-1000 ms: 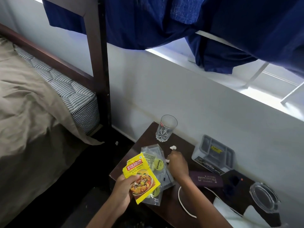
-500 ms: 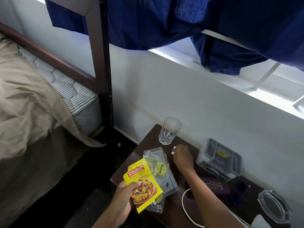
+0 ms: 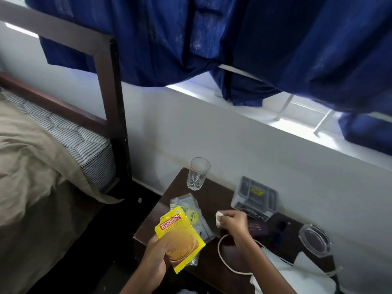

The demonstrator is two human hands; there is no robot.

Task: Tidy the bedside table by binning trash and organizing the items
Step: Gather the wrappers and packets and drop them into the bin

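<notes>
Honestly, fingers of your right hand [image 3: 235, 222] barely pinch the white scraps [image 3: 218, 217] above the counter [image 3: 214, 198] middle; left hand [image 3: 156, 258] grips the yellow packet [image 3: 180, 235] at its front edge. Loose pinch, scraps could drop.

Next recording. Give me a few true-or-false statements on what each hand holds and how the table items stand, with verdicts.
1. The left hand holds the yellow Everest packet. True.
2. The right hand is empty. False: it pinches a small white scrap.
3. The drinking glass lies on its side. False: it stands upright at the far corner of the bedside table.
4. The grey organizer sits on the table by the wall. True.
5. A white cable loops on the table beside the right forearm. True.
</notes>
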